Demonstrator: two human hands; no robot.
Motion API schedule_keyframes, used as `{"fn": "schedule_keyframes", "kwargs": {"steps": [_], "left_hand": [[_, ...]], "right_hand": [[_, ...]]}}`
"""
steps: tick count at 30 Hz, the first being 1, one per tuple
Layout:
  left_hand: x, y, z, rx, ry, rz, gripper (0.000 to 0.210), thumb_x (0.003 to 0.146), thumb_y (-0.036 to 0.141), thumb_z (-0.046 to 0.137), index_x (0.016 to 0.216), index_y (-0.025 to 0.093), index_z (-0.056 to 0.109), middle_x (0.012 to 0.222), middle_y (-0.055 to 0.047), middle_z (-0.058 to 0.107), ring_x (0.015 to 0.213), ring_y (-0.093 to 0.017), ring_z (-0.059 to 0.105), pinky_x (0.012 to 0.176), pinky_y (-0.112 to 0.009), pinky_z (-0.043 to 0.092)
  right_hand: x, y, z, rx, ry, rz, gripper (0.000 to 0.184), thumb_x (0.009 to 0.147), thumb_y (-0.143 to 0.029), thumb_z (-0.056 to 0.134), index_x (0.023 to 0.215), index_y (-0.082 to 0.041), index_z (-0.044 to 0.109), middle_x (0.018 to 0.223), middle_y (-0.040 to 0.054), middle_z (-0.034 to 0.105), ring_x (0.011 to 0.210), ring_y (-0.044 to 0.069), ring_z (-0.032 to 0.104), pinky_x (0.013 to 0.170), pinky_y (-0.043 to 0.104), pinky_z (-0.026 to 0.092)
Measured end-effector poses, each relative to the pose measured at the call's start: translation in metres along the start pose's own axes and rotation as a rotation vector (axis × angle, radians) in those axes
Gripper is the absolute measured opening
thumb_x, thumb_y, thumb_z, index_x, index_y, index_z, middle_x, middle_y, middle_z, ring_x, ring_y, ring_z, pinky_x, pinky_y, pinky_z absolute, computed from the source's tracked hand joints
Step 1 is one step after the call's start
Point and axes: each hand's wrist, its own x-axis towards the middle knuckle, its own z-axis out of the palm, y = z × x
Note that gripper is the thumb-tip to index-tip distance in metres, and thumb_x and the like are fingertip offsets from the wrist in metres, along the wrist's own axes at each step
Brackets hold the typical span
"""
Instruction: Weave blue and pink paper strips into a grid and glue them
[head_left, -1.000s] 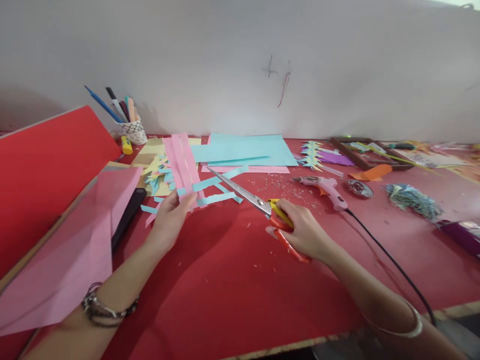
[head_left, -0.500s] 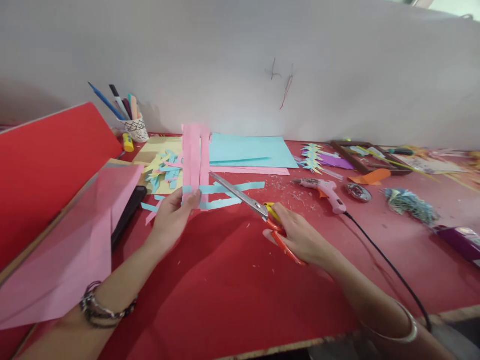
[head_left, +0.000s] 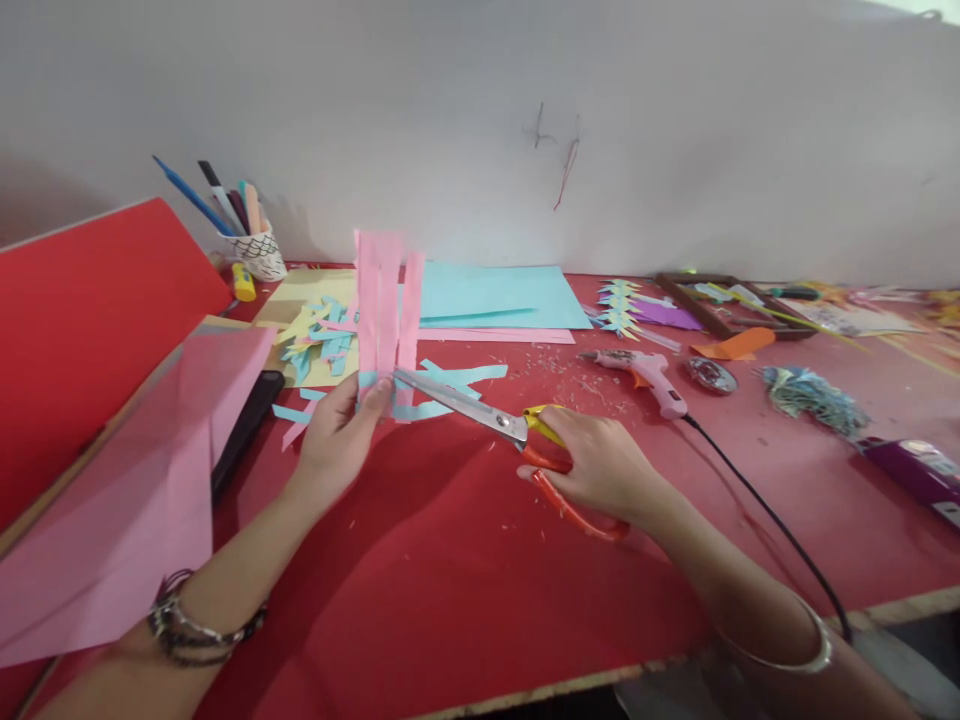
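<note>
Standing above red table, pink strips pinched between left hand's thumb and fingers — blue strips crossing near their lower end. Right hand grips scissors by handles, tips close by pink strips. These partly screen blue sheet behind. Paper scraps to left, glue gun right — pen cup beyond.

- One left hand, one right hand: two hands
- One pair of scissors
- At least three pink strips in the left hand
- At least two light-blue strips near the blades
- One pink glue gun
- One patterned cup, at least four pens
- One wooden tray
- One orange paper piece
- One red desk
- Paper scraps, too many to count
</note>
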Motion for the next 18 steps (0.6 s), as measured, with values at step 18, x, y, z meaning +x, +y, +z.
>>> {"fn": "schedule_keyframes", "kwargs": {"steps": [18], "left_hand": [[0.0013,0.0004,-0.0007,-0.023,0.107,-0.021,0.026,0.07,0.045,0.057,0.06,0.021,0.05,0.06,0.002,0.045,0.061,-0.015,0.042,0.056,-0.025,0.036]], "right_hand": [[-0.0003,0.0013,0.0026,-0.003,0.061,-0.015,0.046,0.073,-0.054,0.055,0.103,-0.02,0.057,0.096,0.0072,0.067,0.083,0.023,0.062,0.056,0.026,0.033]]}}
